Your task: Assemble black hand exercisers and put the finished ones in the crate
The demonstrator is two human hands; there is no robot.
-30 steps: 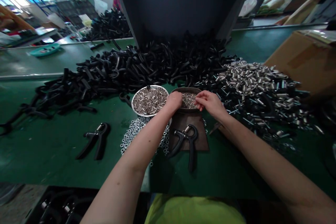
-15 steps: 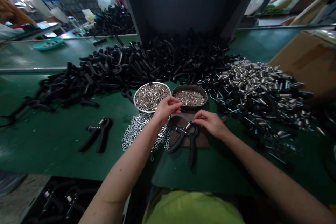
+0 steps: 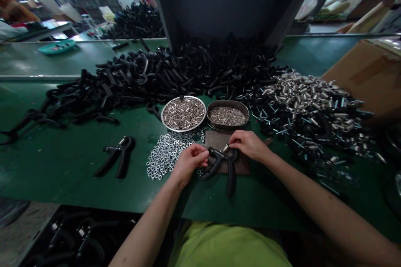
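Note:
A black hand gripper (image 3: 223, 166) with a small spring at its top lies on a brown pad (image 3: 219, 139) on the green table. My left hand (image 3: 189, 162) is curled, fingertips pinched at the left side of the gripper's head; whatever small part it holds is hidden. My right hand (image 3: 247, 144) is closed over the gripper's head from the right, fingers at the spring. Just behind stand a round white dish of small metal tubes (image 3: 183, 113) and a dark bowl of tiny metal parts (image 3: 227, 115). Loose washers (image 3: 166, 154) lie by my left hand.
A second assembled black gripper (image 3: 117, 156) lies to the left. A big heap of black handles (image 3: 163, 75) spans the table's back, springs and bolts (image 3: 307, 100) pile at the right, beside a cardboard box (image 3: 369, 75). A bin of finished grippers (image 3: 72, 238) sits below the table's edge.
Both hands drew back from the dark bowl toward me. The right hand came down on the gripper's head, and the left hand dropped beside its left handle.

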